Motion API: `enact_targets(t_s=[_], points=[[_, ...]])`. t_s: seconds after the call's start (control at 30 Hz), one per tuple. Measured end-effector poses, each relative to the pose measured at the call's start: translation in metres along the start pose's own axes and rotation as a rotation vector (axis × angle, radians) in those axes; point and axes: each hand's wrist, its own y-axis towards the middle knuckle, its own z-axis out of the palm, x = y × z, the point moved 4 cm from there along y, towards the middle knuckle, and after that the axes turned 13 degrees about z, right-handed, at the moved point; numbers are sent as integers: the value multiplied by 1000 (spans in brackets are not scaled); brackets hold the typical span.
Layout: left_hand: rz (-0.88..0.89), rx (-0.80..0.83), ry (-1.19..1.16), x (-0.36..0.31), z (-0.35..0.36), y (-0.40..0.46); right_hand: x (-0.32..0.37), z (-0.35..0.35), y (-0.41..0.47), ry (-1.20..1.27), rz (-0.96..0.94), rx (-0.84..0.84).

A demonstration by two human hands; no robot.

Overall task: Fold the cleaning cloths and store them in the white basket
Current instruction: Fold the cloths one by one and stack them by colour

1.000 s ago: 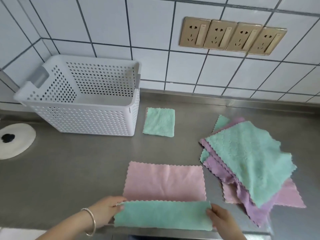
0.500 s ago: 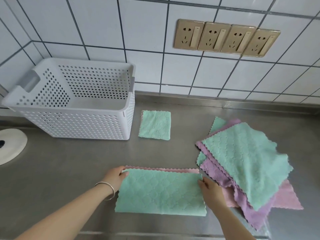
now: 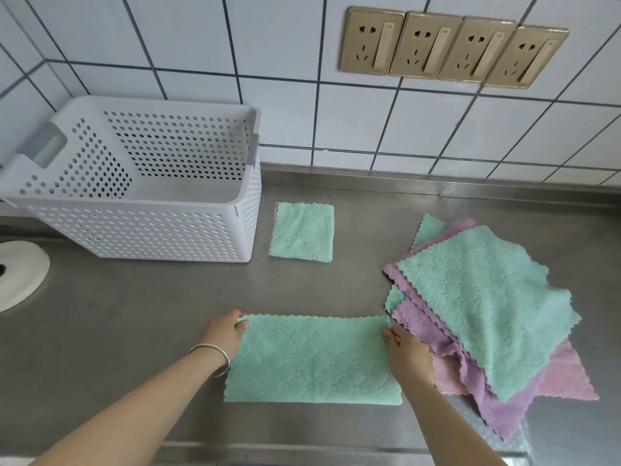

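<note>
A green cloth (image 3: 312, 359) with a pink underside lies folded in half on the steel counter in front of me. My left hand (image 3: 225, 331) pinches its far left corner. My right hand (image 3: 405, 351) holds its far right corner. A smaller folded green cloth (image 3: 302, 233) lies flat beside the white perforated basket (image 3: 144, 230), which stands at the back left and looks empty. A loose pile of green, purple and pink cloths (image 3: 484, 307) lies spread at the right, touching my right hand.
A white round disc (image 3: 18, 274) sits in the counter at the far left. A tiled wall with a row of gold sockets (image 3: 453, 47) rises behind. The counter's front edge (image 3: 336, 452) runs just below the cloth.
Both hands carried the near edge of the cloth away from me over the pink side. The cloth now lies folded in half, green side up, edges aligned.
</note>
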Motion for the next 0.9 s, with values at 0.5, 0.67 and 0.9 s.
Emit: enact_targets(t_s=[0.5,0.67,0.9], points=[[809,189,643,-89,72,-31,-33,4,-44,85,142,-40],[847,345,625,-85,98,-29,-34,7,-50,-69,253,79],[654,379,360,-104,82,-35,-13,-1,-72,12,92,-82]])
